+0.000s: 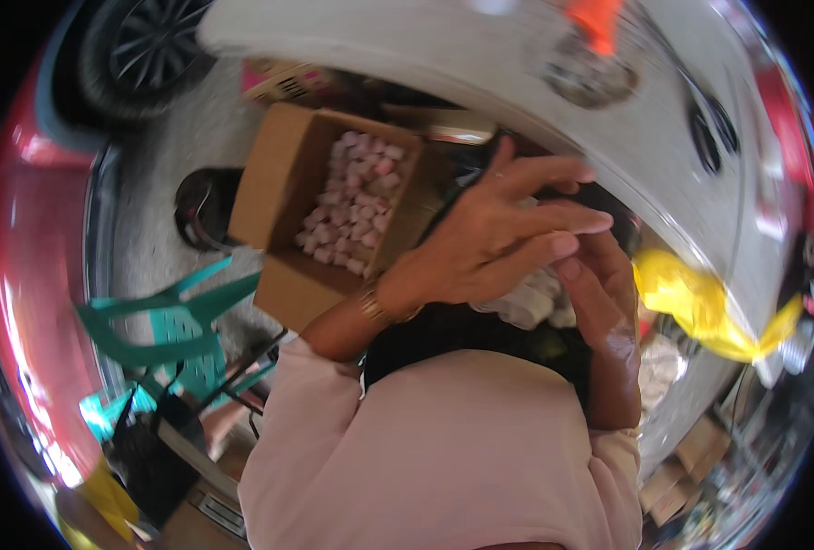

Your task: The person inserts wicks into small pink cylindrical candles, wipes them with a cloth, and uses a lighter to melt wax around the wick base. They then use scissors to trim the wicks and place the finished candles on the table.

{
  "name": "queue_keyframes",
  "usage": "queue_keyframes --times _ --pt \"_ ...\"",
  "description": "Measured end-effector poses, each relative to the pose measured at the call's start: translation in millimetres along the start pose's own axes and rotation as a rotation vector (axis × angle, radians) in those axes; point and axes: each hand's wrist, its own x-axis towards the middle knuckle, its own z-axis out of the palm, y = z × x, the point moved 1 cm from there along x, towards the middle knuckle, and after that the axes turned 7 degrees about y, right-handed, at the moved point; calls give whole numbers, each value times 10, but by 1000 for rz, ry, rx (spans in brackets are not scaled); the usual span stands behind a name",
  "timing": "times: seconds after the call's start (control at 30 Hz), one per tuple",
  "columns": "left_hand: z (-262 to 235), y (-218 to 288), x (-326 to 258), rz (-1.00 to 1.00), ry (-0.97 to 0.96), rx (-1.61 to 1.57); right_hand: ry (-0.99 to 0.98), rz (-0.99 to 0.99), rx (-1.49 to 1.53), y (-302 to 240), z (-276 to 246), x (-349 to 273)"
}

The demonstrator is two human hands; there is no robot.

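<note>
Head view: left hand (494, 229), fingers apart, touches right hand (601, 289), whose grip I cannot tell; carton (269, 174) at nine o'clock.

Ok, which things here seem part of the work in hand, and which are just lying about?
Likely in use, judging by nearness to the left hand and right hand:
whitish material below them
open cardboard box
small pale pink pieces inside it

Apparently just around:
black-handled scissors, untouched
yellow plastic bag
green chair
red car
</note>
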Motion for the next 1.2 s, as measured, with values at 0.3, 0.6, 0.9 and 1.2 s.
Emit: queue_keyframes --times 0.3,0.6,0.9,1.2 --pt "-819 -2121 -1699 -631 143 483 343 -68 -555 148 -600 146" --pt "-462 -2978 -3035 -1267 35 940 626 59 -589 85 -1037 -126" --pt "-209 -3267 -2926 -697 -689 1157 561 48 -593 66 -1024 -42" --pt "-513 -3023 -2619 -633 -427 1128 663 71 -642 194 -872 -13"
